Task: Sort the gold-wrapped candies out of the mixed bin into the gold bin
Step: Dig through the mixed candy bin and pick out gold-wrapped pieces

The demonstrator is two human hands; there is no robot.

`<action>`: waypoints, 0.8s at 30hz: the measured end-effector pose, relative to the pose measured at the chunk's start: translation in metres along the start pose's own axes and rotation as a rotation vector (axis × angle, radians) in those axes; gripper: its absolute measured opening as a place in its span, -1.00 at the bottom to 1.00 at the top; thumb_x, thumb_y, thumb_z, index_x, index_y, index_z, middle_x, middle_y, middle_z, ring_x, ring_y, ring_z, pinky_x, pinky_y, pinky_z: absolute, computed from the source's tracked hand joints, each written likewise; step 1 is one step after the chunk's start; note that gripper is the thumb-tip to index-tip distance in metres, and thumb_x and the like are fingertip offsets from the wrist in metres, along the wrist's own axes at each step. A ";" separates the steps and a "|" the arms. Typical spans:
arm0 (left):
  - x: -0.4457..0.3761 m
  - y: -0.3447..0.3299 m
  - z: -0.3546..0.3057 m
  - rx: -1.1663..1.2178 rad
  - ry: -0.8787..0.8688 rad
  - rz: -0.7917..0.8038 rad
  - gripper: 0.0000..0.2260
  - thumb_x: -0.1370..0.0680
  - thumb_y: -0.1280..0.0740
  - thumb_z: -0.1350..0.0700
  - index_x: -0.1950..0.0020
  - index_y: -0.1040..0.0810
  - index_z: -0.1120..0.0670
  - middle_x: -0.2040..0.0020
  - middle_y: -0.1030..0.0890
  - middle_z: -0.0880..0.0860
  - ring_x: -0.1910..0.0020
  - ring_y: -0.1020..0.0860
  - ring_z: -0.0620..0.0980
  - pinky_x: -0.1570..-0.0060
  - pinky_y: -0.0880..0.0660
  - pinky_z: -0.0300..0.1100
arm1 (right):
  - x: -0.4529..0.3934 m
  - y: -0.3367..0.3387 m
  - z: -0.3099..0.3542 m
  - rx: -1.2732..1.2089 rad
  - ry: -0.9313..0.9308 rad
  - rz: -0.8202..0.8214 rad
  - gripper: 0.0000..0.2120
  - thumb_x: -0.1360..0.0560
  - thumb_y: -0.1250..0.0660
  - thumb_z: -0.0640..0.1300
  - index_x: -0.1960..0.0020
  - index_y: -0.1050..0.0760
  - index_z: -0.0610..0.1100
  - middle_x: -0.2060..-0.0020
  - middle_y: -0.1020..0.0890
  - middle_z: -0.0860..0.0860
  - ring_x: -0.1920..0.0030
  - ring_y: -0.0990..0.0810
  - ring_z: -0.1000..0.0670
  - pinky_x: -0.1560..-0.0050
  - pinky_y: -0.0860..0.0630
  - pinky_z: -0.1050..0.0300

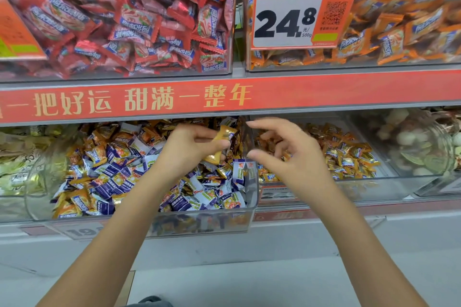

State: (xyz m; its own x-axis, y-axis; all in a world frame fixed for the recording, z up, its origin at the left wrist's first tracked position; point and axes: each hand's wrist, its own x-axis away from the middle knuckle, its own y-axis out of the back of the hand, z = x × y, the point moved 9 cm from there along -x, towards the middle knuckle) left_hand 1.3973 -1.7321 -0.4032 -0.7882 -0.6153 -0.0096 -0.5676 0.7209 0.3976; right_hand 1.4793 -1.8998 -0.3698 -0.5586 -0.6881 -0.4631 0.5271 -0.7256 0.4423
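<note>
My left hand [189, 147] hovers over the mixed bin [252, 197] and grips gold-wrapped candies [223, 136] between thumb and fingers. The mixed bin holds a jumble of purple-white and gold wrappers [139, 177]. My right hand [287, 154] is just to the right, above the clear divider between the bins, with thumb and fingers spread in a loose arc and nothing in it. The gold bin [389, 179] lies to the right, with gold-orange candies [349, 154] piled at its back.
A red shelf strip [324, 92] with gold lettering runs just above the lower bins. Above it stand a bin of red candies [124, 27] and a bin of orange candies [404, 25] with a price tag [299, 12]. More clear bins flank the lower row.
</note>
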 end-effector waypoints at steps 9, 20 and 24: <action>0.039 -0.044 -0.021 0.469 0.071 0.275 -0.63 -0.51 -0.29 0.39 -0.27 -0.50 0.12 0.03 -0.66 0.13 0.03 -0.63 0.01 -0.05 -0.56 -0.14 | 0.017 -0.033 0.026 0.293 0.318 -0.098 -0.72 -0.44 -0.39 -0.21 -0.15 -0.62 -0.11 -0.14 -0.59 -0.01 -0.14 -0.49 -0.02 -0.24 -0.35 0.33; 0.016 0.021 -0.001 -0.307 -0.093 -0.005 -0.68 -0.53 -0.22 0.36 -0.05 -0.59 -0.04 -0.06 -0.62 -0.10 -0.03 -0.59 -0.17 -0.12 -0.53 -0.17 | 0.002 0.029 -0.030 0.491 -0.144 -0.229 -0.91 -0.48 -0.41 -0.14 0.07 -0.66 -0.14 0.02 -0.67 -0.03 -0.04 -0.62 -0.07 -0.01 -0.51 0.07; 0.011 0.024 0.023 -0.708 -0.134 0.196 -0.77 -0.50 -0.40 0.20 -0.13 -0.62 -0.02 -0.11 -0.60 -0.09 -0.03 -0.53 -0.18 -0.07 -0.43 -0.35 | 0.008 0.020 -0.069 0.576 -0.380 -0.002 -0.89 -0.48 -0.39 -0.02 0.11 -0.65 -0.03 -0.37 -0.45 -0.09 -0.46 -0.27 -0.12 -0.36 -0.27 -0.09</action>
State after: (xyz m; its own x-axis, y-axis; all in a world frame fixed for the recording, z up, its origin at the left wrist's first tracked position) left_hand 1.3694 -1.7142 -0.4149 -0.9071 -0.4199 0.0282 -0.1606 0.4073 0.8991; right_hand 1.5296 -1.9201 -0.4181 -0.8004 -0.5616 -0.2096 0.1599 -0.5371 0.8282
